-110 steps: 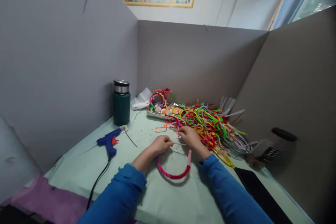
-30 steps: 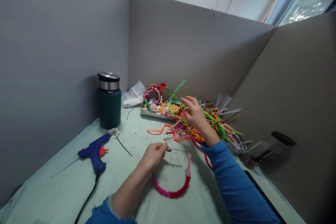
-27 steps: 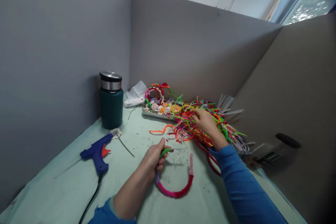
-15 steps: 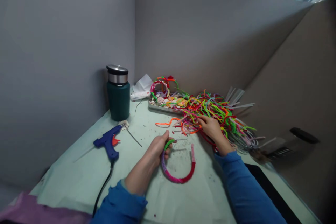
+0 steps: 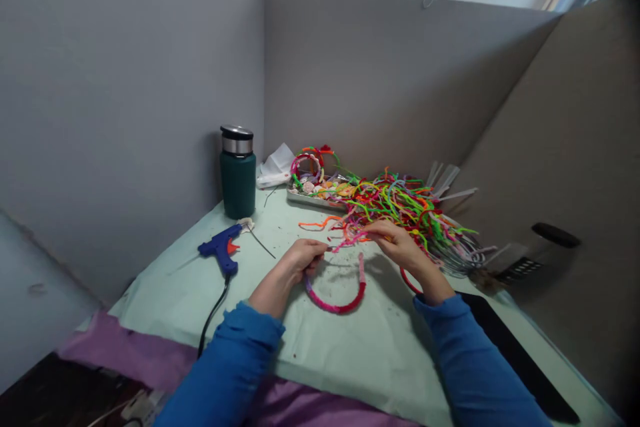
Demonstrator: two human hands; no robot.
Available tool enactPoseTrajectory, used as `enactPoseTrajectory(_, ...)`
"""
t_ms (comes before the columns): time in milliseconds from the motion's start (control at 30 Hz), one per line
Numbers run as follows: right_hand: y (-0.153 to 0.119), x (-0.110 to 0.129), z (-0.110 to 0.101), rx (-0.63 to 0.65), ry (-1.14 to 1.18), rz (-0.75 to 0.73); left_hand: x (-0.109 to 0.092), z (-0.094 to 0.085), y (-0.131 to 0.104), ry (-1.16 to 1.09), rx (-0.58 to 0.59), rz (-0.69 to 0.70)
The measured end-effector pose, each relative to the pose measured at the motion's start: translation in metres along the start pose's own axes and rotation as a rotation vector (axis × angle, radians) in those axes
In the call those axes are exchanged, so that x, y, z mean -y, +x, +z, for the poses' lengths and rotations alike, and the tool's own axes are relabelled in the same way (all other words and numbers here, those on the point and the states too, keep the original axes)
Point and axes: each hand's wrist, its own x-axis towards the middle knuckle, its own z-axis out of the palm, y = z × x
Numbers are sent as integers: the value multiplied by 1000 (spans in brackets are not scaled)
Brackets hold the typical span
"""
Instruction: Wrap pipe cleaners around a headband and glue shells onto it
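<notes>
My left hand is closed on one end of a U-shaped band wrapped in pipe cleaner. Purple, pink, red and pale pink sections show; the end in my grip is hidden by my fingers. A bright pink pipe cleaner is pinched in my right hand. Its free end reaches left, close to my left fingertips; whether it touches the band cannot be made out. Just behind my right hand spreads a tangled heap of coloured pipe cleaners.
A metal tray of small decorations and wrapped rings stands at the back. On the left are a blue glue gun with its cord and a green bottle. A black flat object lies right. Grey panels surround the table.
My right hand has drawn a pink pipe cleaner from the heap and come left toward the band. My left hand still grips the band. The head view has shifted slightly.
</notes>
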Motion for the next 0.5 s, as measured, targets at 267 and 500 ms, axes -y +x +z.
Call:
enactPoseTrajectory(267,-7,-1,15,36,-102,-97,3,2,-5,72,49,11)
enactPoseTrajectory(500,-8,-7,26,-1,-68,-46,6,1,-5,217,146,66)
